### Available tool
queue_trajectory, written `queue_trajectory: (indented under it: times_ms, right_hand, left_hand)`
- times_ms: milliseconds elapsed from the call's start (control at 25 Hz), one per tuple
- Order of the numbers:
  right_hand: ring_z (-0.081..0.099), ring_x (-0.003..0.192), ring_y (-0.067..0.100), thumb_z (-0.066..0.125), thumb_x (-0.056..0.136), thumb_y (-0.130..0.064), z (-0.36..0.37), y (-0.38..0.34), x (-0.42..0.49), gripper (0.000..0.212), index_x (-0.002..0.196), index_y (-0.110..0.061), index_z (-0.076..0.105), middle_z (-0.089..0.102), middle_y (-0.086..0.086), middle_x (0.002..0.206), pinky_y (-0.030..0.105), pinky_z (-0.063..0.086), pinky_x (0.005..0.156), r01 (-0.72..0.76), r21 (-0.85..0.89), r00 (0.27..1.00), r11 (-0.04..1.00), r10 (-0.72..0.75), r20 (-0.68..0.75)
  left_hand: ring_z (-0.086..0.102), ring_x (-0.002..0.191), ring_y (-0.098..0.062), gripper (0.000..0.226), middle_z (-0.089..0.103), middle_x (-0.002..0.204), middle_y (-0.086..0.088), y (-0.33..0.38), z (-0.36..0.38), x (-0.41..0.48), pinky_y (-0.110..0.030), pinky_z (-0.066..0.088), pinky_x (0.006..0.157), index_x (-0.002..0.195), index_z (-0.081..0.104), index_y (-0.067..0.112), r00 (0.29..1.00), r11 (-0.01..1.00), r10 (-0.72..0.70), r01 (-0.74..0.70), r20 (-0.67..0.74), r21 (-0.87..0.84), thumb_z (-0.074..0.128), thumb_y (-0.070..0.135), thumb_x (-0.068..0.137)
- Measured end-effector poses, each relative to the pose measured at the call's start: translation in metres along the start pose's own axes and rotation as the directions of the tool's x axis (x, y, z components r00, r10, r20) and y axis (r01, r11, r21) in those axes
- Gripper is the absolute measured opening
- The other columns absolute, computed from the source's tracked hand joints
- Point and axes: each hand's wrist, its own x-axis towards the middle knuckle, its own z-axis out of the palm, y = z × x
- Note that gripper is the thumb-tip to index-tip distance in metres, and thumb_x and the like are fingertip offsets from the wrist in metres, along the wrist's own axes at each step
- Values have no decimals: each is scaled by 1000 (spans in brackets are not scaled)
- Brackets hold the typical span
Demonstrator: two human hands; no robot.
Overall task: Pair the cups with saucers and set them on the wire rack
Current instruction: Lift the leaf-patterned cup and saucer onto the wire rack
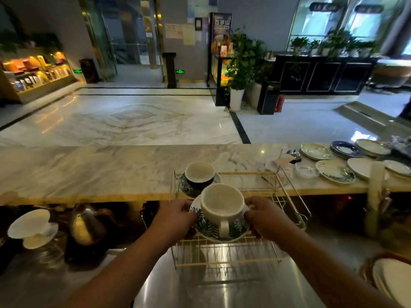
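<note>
A white cup [222, 202] with its handle toward me stands on a saucer with a green leaf pattern [208, 227]. My left hand [172, 221] grips the saucer's left rim and my right hand [263, 215] grips its right rim, holding it over the wire rack [226, 252]. Behind it, at the rack's far left, a second cup [199, 172], dark outside and white inside, sits on a dark leaf-patterned saucer [189, 187].
Several loose plates and saucers [335, 171] lie on the marble counter [89, 167] at the right. A metal kettle [87, 225] and a white dripper [31, 225] stand at the lower left. A white plate [391, 281] sits at the lower right.
</note>
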Motion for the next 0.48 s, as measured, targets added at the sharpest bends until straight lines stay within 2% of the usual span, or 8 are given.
queue_trajectory:
  times_ms: [80, 200, 360, 480]
  right_hand:
    - [64, 59, 15, 59, 96, -14, -15, 15, 4, 24, 118, -24, 63, 72, 9, 90, 24, 50, 47, 2, -18, 1000, 1000, -2, -6]
    - [64, 56, 12, 59, 95, -12, -32, 33, 12, 25, 116, -26, 63, 71, 6, 87, 23, 51, 45, 2, -54, 1000, 999, -3, -20]
    - [68, 59, 13, 59, 95, -11, -46, 51, 31, 32, 126, -19, 61, 71, 7, 90, 20, 49, 45, -10, -112, 1000, 994, 9, -17]
    - [68, 62, 17, 60, 95, -10, -54, 59, 49, 35, 129, -17, 59, 70, 9, 92, 23, 50, 47, -14, -144, 1000, 990, 10, -26]
  left_hand:
    - [73, 53, -15, 19, 77, 84, -8, 6, 21, 6, -22, 54, 47, 102, 75, 24, 1000, 999, 9, -10, 29, 44, 68, 10, 92]
    - [75, 59, -16, 15, 77, 85, -8, 10, 49, 17, -26, 58, 52, 105, 75, 22, 999, 997, -3, -1, 53, 74, 71, 14, 93]
    - [76, 60, -17, 11, 78, 82, -4, 13, 75, 33, -29, 60, 51, 104, 74, 23, 998, 995, -28, 24, 52, 94, 74, 19, 94]
    - [76, 59, -17, 12, 77, 85, -5, 15, 89, 46, -30, 60, 50, 105, 74, 23, 1000, 990, -24, 21, 21, 137, 72, 18, 94]
